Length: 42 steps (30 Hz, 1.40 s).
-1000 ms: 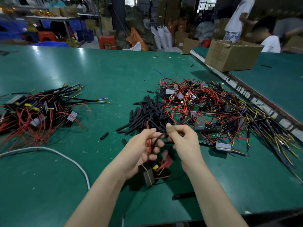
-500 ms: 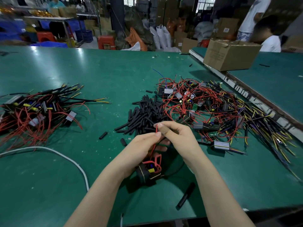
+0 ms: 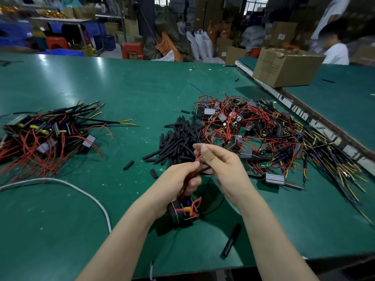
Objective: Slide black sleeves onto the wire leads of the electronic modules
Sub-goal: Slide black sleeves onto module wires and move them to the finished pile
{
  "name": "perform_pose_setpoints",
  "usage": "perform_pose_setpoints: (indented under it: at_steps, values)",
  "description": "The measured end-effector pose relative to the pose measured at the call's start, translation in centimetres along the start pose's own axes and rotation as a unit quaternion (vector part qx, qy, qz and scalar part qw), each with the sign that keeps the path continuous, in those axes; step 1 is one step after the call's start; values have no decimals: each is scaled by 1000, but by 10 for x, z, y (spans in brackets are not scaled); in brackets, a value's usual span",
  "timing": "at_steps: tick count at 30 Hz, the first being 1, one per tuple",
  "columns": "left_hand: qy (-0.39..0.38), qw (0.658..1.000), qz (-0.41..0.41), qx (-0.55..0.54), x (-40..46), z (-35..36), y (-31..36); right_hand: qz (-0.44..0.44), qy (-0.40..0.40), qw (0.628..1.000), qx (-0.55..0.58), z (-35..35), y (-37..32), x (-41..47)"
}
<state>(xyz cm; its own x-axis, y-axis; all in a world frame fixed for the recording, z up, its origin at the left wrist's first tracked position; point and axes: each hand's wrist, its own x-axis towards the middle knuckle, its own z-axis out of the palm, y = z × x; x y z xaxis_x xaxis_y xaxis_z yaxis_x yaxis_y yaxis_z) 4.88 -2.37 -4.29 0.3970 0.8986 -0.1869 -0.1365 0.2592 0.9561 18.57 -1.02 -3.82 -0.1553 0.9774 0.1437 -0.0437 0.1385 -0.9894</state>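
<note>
My left hand [image 3: 178, 181] grips the red wire leads of a black electronic module [image 3: 182, 211] that hangs below it, just above the table. My right hand [image 3: 221, 165] pinches the upper end of a red lead [image 3: 197, 156] between thumb and forefinger. A black sleeve [image 3: 204, 170] pokes out between the two hands, on or beside the leads. A heap of loose black sleeves [image 3: 178, 140] lies just beyond my hands. To the right sprawls a pile of modules [image 3: 263, 134] with red, yellow and purple wires. At the left lies a second pile of modules [image 3: 46, 132] with black-sleeved leads.
One loose black sleeve [image 3: 231, 242] lies near the table's front edge, and short pieces [image 3: 128, 165] lie left of the heap. A white cable [image 3: 81, 191] curves across the green table [image 3: 132, 88]. A cardboard box [image 3: 284, 65] stands on the neighbouring table, with people behind it.
My hands have drawn closer together and the module has dropped lower, under my left hand. My right hand has slid up to the tip of the red lead.
</note>
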Motion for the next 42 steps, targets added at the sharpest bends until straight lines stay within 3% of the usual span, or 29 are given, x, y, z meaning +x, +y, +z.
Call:
perform_pose_setpoints:
  at_steps: [4,9,11,15,20,23,26,29,31,33,34,37,40,42]
  values:
    - [71,996,37,50,0,1,-1,13,32,999,22,0,-2,0]
    - [50,992,113,33,-3,3,1,76,50,976,199,5,-6,3]
    - [53,986,136,83,-1,4,-1,98,82,964,235,10,-5,2]
    - [61,980,144,127,-1,6,-3,41,122,987,100,13,4,1]
    - [91,985,114,92,3,5,-1,128,64,975,171,11,-4,3]
    - [89,990,96,52,5,3,1,147,29,978,145,1,-4,3]
    - [50,994,87,-32,6,0,1,100,-34,991,77,-4,-2,-1]
    - [-37,991,45,-122,2,-3,4,80,-89,989,89,-7,-4,-3]
    - [-78,980,9,-181,1,-7,5,62,-85,991,88,-8,-6,-2]
    - [-90,970,-16,-226,1,-10,4,-18,-21,1000,6,-8,-2,-1]
    - [-93,962,-27,-256,0,-11,4,-92,37,992,-78,-7,1,-1]
    - [-92,936,-54,-334,1,-14,6,-303,174,897,-270,-4,8,-2]
    - [-111,926,-67,-355,2,-15,5,-356,163,865,-313,-1,4,-6]
    - [-143,910,-75,-382,3,-17,4,-346,128,878,-304,-1,-7,-10]
